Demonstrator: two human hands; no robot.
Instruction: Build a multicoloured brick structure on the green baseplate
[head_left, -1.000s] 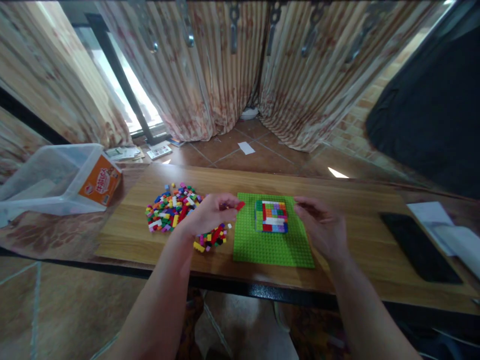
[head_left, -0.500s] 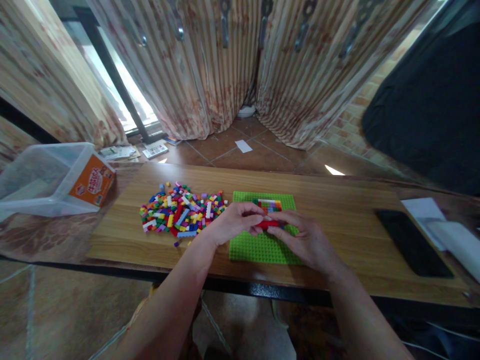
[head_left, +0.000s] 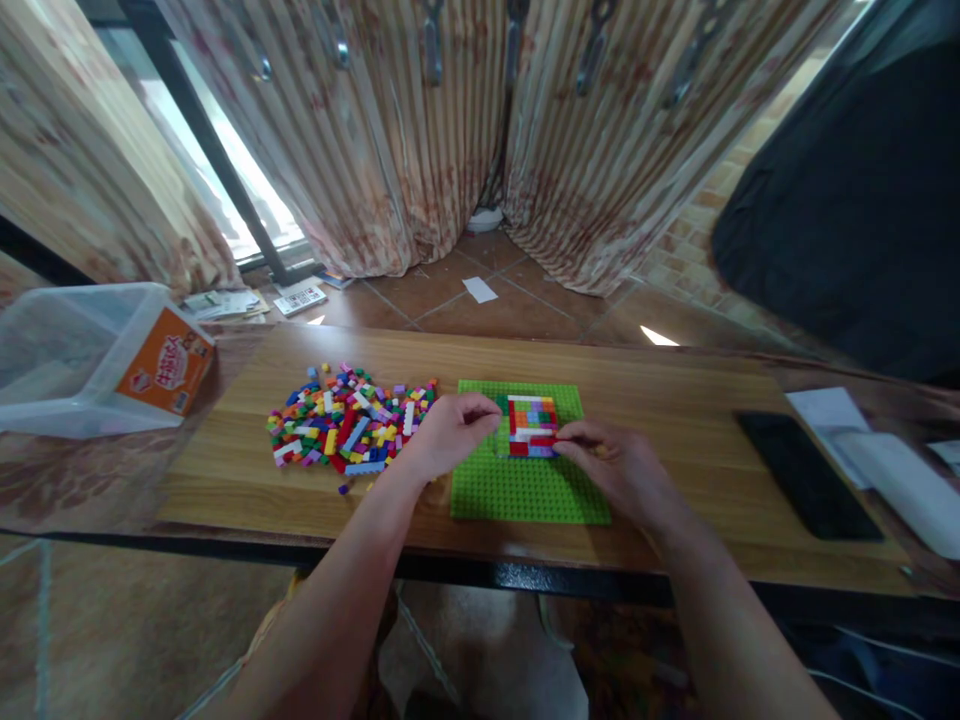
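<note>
A green studded baseplate (head_left: 525, 495) lies on the table, with a flat block of bricks (head_left: 529, 418) in many colours built on its upper middle part. At that block's right edge my right hand (head_left: 619, 465) has its thumb and forefinger closed round the end of a thin red brick (head_left: 541, 441). My left hand (head_left: 454, 432) hovers over the plate's left edge, apart from the built block. Its thumb and forefinger are pinched together; whatever is between them, if anything, is too small to make out. Left of this hand spreads a heap of loose bricks (head_left: 352, 425).
A clear plastic box (head_left: 82, 350) with an orange label stands beyond the table's left end. On the right lie a dark flat slab (head_left: 806, 475), white paper (head_left: 829, 415) and a white object (head_left: 911, 490). Curtains (head_left: 360, 150) hang behind the wooden table (head_left: 675, 400).
My hands have parted: the left has drawn back leftward, the right has shifted to the block's right edge. The red brick formerly between both hands now shows against the block. The view has shifted slightly.
</note>
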